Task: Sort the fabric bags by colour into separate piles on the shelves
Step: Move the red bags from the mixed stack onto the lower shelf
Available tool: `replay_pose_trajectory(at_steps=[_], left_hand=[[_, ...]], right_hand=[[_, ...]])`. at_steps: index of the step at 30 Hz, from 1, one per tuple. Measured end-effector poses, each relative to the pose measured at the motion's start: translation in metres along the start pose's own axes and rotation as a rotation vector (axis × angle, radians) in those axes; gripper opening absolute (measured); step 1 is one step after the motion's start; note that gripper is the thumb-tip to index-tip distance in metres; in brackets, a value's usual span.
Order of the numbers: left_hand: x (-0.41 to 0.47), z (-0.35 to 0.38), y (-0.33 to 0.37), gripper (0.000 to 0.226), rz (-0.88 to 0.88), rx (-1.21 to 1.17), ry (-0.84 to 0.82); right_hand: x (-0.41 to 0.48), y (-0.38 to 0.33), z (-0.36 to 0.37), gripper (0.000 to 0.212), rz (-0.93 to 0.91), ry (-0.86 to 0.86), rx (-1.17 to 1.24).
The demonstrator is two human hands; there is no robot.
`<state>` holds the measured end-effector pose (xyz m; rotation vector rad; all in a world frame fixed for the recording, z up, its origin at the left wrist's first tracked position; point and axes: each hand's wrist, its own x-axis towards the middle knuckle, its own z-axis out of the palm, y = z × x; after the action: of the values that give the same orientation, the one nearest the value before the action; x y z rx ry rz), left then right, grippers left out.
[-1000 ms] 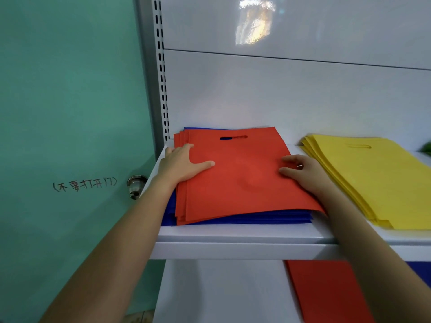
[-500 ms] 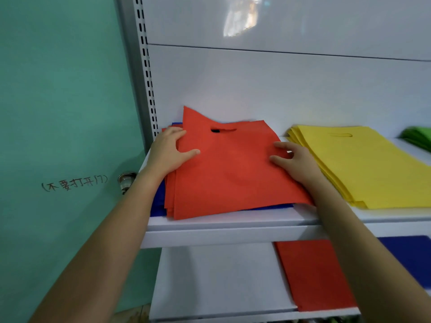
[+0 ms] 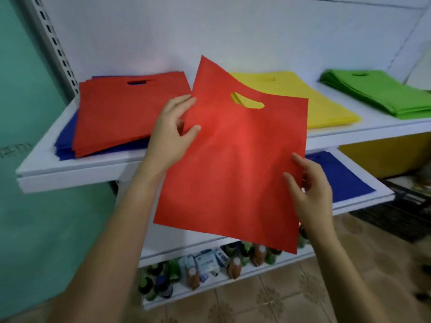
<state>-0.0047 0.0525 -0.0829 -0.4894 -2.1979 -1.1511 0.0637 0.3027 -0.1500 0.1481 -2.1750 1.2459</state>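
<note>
- The scene is evenly and fairly brightly lit; the white back panel (image 3: 140, 31) reads as a dull grey-white, with a faint pinkish sheen just above the red pile (image 3: 130, 108).
- Light seems to fall from above and in front, though no lamp shows.
- Shadows are soft: a dim band lies under the upper shelf (image 3: 70, 176), and the held red bag (image 3: 233, 164) shades the space behind it.
- There is no hard glare; the held red bag has a paler patch at its middle.
- Wide-angle bending shows at the edges: the slotted upright (image 3: 56, 43) leans and curves.
- Blur softens the whole frame; the bottles (image 3: 193, 269), the floor tiles (image 3: 279, 299) and the lower right corner are smeared.
</note>
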Motion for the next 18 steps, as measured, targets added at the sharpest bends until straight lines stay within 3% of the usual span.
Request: replay_pose_trajectory(at_steps=[6,13,16,18], left_hand=[[-0.066,0.095,0.044,0.046,-0.021,-0.162,-0.117],[-0.146,0.218,0.052,0.026,-0.15,-0.11,-0.276],[-0.174,0.253,0.044,0.031,-0.257,-0.044,-0.369],[-0.185,0.269,0.035,0.04,-0.332,-0.002,-0.46]], right_hand=[[-0.073,0.071,-0.073,0.036,0.122,0.055,-0.077],[-0.137,0.152,-0.142,0.021,0.386,0.055,-0.125],[-0.152,0.182,-0.158,0.016,0.521,-0.022,-0.177],[-0.154,0.201,-0.162,0.024,0.584,-0.147,-0.217]])
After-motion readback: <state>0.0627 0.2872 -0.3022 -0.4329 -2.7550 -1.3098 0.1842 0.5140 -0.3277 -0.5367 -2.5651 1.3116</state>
